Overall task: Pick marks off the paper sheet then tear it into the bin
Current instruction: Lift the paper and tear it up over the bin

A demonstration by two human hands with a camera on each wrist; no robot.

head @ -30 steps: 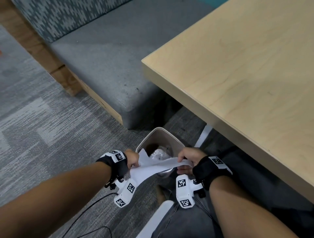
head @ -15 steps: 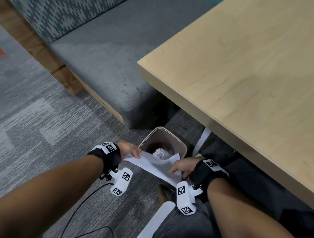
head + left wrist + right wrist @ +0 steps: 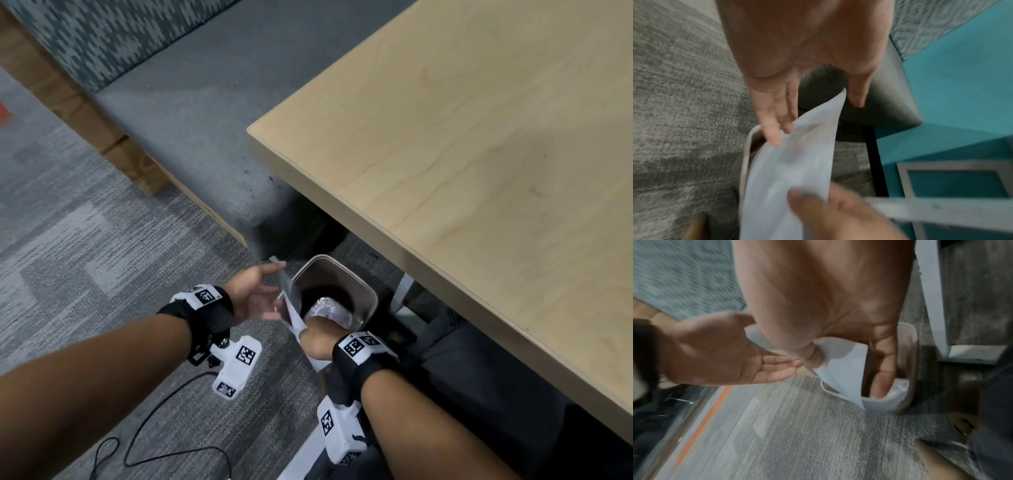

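Fingers of my left hand [image 3: 251, 296] are spread straight, their tips brushing the white paper sheet [image 3: 793, 162]. My right hand [image 3: 317, 337] pinches that sheet's lower end, holding it over the near rim of the beige plastic bin [image 3: 368, 294] on grey carpet [image 3: 78, 240], beside the pale wooden table [image 3: 479, 164].

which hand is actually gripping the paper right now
The right hand: it pinches the paper over the bin. The left hand is open.
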